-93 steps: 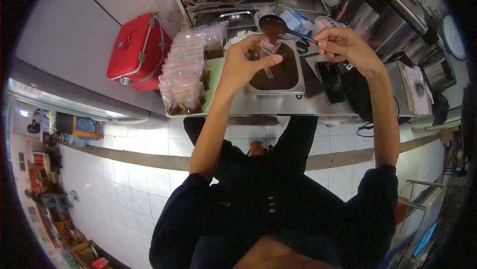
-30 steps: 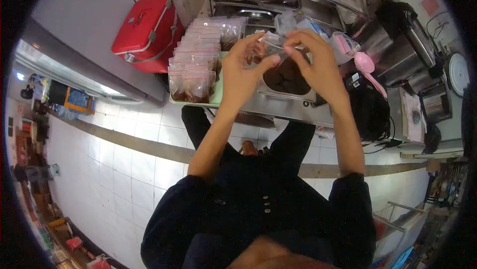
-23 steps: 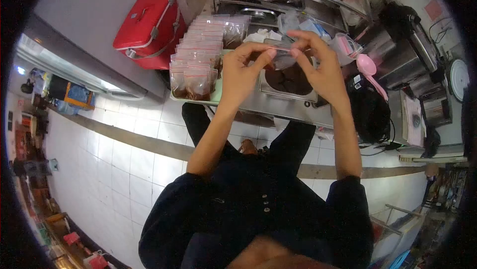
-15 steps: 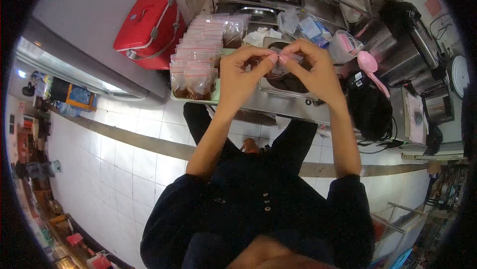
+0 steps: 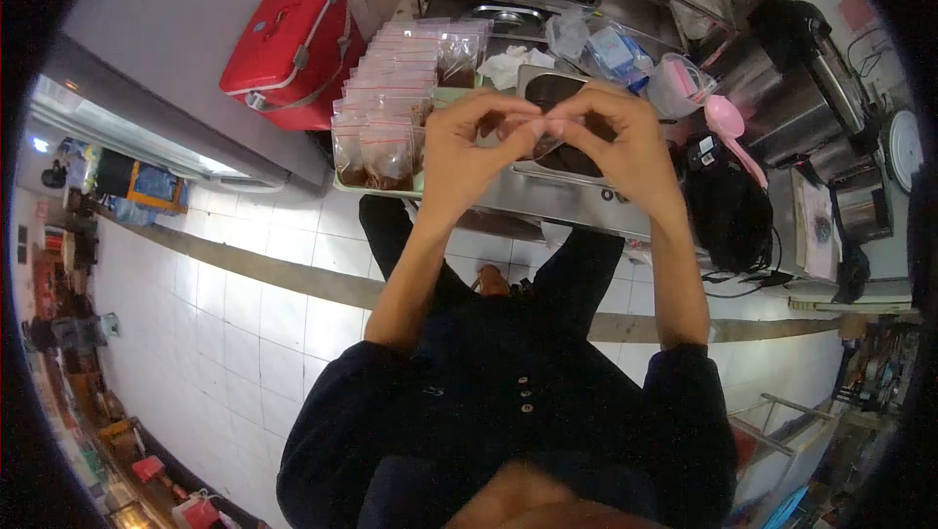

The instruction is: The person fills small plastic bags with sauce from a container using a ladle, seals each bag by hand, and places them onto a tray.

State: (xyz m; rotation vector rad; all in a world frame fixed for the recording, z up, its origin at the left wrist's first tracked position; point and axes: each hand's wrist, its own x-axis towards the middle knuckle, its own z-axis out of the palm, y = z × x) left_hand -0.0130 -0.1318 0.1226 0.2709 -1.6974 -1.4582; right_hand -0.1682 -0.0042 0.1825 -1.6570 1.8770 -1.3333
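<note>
My left hand (image 5: 471, 143) and my right hand (image 5: 622, 138) meet in front of me, thumbs and fingertips pinched together. Between them is a small clear plastic zip bag (image 5: 547, 145), held at its top edge and mostly hidden by the fingers. Behind and below the hands lies a rectangular steel pan (image 5: 562, 173) on the metal counter; its contents are hard to make out. To the left of my left hand, rows of zip bags with red seal lines (image 5: 387, 150), holding something brown, stand upright in a pale green tray (image 5: 377, 189).
A red cooler box (image 5: 283, 50) stands at the left. Crumpled white tissue (image 5: 510, 66) and a blue-and-white packet (image 5: 614, 52) lie behind the pan. To the right are a clear tub (image 5: 674, 84), a pink ladle (image 5: 724, 119), a black bag (image 5: 723, 207) and large steel pots (image 5: 801, 89).
Both hands stay pinched on the zip bag, with the fingers slightly shifted and the fingertips a little lower. The bag hangs less visibly between them. The surroundings have shifted slightly in view.
</note>
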